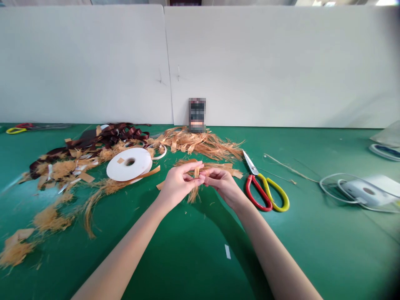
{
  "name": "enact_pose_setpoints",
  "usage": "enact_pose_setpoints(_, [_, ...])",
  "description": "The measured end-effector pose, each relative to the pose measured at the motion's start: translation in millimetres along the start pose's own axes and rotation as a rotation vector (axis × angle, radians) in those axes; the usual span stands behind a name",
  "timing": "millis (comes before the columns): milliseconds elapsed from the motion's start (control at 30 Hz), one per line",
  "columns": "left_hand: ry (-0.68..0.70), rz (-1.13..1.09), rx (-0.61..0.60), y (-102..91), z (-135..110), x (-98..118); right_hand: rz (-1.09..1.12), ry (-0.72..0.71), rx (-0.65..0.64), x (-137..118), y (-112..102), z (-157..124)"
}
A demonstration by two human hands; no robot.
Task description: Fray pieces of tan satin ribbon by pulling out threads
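Observation:
My left hand (179, 182) and my right hand (223, 183) meet at the middle of the green table. Between their fingertips they pinch a small tan raffia bundle (193, 195), whose frayed strands hang below. The fingers of both hands are closed, and the exact grip of the right fingertips is partly hidden. Just behind the hands lie flat tan raffia strips (218, 166), with a larger heap of loose raffia strands (203, 143) farther back. To the right of my right hand rest scissors (261, 189) with one red and one yellow handle, blades apart.
A white ribbon spool (128, 164) lies at left, beside dark brown ribbon (125, 134) and frayed raffia pieces (51, 216). A blurred-out phone-like object (197, 114) leans on the white partition (265, 66). At right sits a white device (371, 189) with looped cable.

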State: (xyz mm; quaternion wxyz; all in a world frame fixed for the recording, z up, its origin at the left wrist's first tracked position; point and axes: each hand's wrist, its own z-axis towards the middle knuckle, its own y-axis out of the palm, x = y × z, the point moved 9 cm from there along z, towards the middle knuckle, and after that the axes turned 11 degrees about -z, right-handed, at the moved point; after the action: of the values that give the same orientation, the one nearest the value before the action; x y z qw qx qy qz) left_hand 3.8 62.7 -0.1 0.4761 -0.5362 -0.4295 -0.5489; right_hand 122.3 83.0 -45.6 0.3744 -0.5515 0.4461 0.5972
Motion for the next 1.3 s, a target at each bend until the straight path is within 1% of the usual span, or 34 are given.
enact_pose_setpoints(233, [-0.004,-0.008,0.004,-1.1,0.7,-0.4,0.033,0.041,0.021,-2.0,1.1,-3.2])
enact_pose_setpoints(400, [-0.016,0.024,-0.023,0.7,0.6,-2.3,0.021,0.079,0.0,-1.2,3.9,-3.1])
enact_pose_setpoints(567, [-0.015,0.02,-0.032,1.8,0.2,-3.1,-0.033,0.06,0.036,-2.6,-3.6,-2.4])
enact_pose_setpoints(700, [-0.01,-0.008,-0.003,-1.5,0.4,-1.8,-0.082,0.08,0.067,-4.4,-10.8,-4.2])
enact_pose_setpoints(800, [0.031,-0.002,0.061,-8.5,0.7,2.7,-0.163,0.146,0.005,-2.2,-5.5,-6.3])
enact_pose_setpoints(900, [0.062,0.001,0.116,-14.2,0.7,6.0,-0.236,0.22,-0.134,3.8,8.6,-10.0])
enact_pose_setpoints(967, [0.064,-0.002,0.118,-14.5,0.7,6.2,-0.259,0.233,-0.217,5.5,16.7,-12.3])
enact_pose_setpoints(1000, [0.061,-0.002,0.117,-14.2,0.7,5.9,-0.239,0.228,-0.243,4.9,19.3,-13.0])
enact_pose_setpoints(1067, [0.049,-0.001,0.112,-13.3,0.5,4.7,-0.107,0.186,-0.243,-1.2,20.0,-12.4])
enact_pose_setpoints(1200, [0.027,0.013,0.07,-6.8,0.1,2.3,0.29,0.087,-0.09,-16.5,6.5,-8.1])
enact_pose_setpoints(1300, [0.007,0.045,0.049,-2.5,0.0,0.7,0.404,0.049,0.0,-18.1,0.3,-5.4])
